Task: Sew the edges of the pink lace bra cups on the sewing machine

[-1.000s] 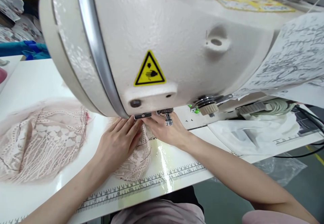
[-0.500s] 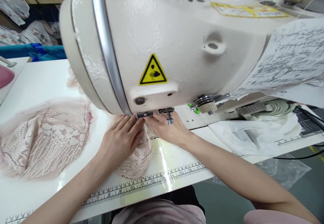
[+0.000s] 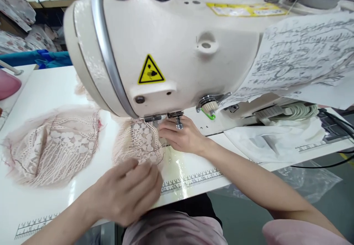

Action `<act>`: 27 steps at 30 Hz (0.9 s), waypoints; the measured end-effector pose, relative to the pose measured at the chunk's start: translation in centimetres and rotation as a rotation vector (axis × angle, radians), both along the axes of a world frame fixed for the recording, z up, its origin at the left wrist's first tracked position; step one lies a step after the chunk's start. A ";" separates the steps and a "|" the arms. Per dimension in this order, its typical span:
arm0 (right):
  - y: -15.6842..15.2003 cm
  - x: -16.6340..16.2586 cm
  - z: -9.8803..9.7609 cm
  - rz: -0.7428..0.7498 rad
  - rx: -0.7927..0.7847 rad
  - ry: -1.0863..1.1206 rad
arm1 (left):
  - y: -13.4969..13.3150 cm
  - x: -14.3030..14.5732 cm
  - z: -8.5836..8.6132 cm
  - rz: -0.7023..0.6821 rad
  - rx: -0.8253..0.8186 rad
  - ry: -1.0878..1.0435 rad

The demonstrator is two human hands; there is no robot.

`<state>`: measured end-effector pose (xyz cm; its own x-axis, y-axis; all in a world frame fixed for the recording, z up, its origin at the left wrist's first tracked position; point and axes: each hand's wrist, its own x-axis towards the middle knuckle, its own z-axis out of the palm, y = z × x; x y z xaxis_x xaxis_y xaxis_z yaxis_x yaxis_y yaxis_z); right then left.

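Observation:
A pale pink lace fabric piece (image 3: 141,138) with fringe-like threads lies under the head of a white sewing machine (image 3: 177,34). My right hand (image 3: 184,134) is at the lace's right edge, close to the needle area, its fingers bent and closed on that edge. My left hand (image 3: 129,191), slightly blurred, hovers over the near edge of the lace with its fingers curled together. Whatever may be between those fingers is hidden. The needle and presser foot are mostly hidden behind the machine head.
A second lace piece (image 3: 55,145) lies on the table at left. Ruler markings (image 3: 193,178) run along the table's front edge. White cloth (image 3: 265,141) and a coiled pale cord (image 3: 298,112) lie at right. A handwritten paper (image 3: 298,57) hangs on the machine.
My left hand has come off the lace by the needle and moved toward me, its fingers now curled, uncovering more lace. My right hand stays near the needle, its fingers more bent.

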<state>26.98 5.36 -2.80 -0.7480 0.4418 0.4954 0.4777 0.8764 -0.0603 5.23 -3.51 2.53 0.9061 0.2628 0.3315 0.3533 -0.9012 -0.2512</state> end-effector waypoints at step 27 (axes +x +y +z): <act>-0.3 0.3 -0.2 0.252 -0.048 -0.033 | 2.9 0.3 -1.6 0.386 -0.349 0.001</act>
